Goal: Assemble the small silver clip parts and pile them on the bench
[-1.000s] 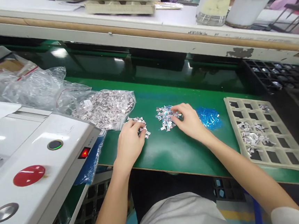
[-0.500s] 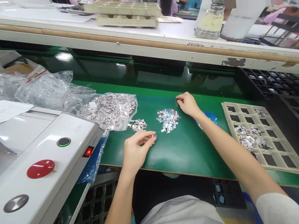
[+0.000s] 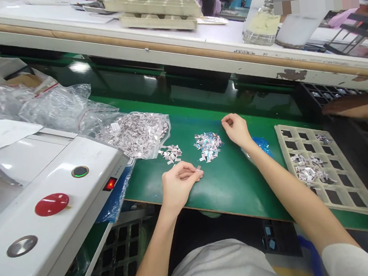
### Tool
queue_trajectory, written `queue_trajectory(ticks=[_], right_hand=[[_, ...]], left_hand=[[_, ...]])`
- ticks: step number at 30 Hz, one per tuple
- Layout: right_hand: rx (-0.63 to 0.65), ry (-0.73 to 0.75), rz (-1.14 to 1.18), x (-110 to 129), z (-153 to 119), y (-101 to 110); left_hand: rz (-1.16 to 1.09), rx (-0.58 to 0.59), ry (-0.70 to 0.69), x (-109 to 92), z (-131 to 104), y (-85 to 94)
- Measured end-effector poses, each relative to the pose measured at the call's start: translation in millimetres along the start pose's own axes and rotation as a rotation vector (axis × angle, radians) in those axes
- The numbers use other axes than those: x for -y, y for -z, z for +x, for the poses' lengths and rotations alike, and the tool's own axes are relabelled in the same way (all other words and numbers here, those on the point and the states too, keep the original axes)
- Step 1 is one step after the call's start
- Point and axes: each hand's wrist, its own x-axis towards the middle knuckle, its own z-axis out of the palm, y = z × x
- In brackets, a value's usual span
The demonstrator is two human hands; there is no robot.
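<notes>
My left hand (image 3: 183, 179) pinches a small flat metallic piece (image 3: 198, 168) above the green work surface (image 3: 227, 185). Up and to the right, my right hand (image 3: 236, 129) has its fingers pressed together; anything between them is too small to make out. A pile of small silver and blue pieces (image 3: 208, 145) lies between the hands. Left of it is a smaller pile of silver pieces (image 3: 171, 153), beside a clear bag (image 3: 138, 133) full of similar pieces.
A white machine (image 3: 80, 198) with buttons stands at left. Blue plastic (image 3: 262, 146) lies by my right forearm. At right is a beige compartment tray (image 3: 331, 168) partly holding pieces. Another person's arm (image 3: 358, 107) reaches in over black trays. A shelf (image 3: 150, 50) runs across the back.
My left hand has moved right with the small piece now visible at its fingertips. My right hand has shifted slightly right. Another person's arm has come in at the right edge.
</notes>
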Motion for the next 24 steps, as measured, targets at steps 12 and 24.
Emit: queue_trajectory(ticks=[12,24], right_hand=[[0.391,0.166,0.395,102,-121,30],[0.421,0.219,0.396,99,-125,17]], left_hand=[[0.136,-0.012,-0.126,9,-3,-1.7],[0.227,0.014,-0.157,6,-5,-1.7]])
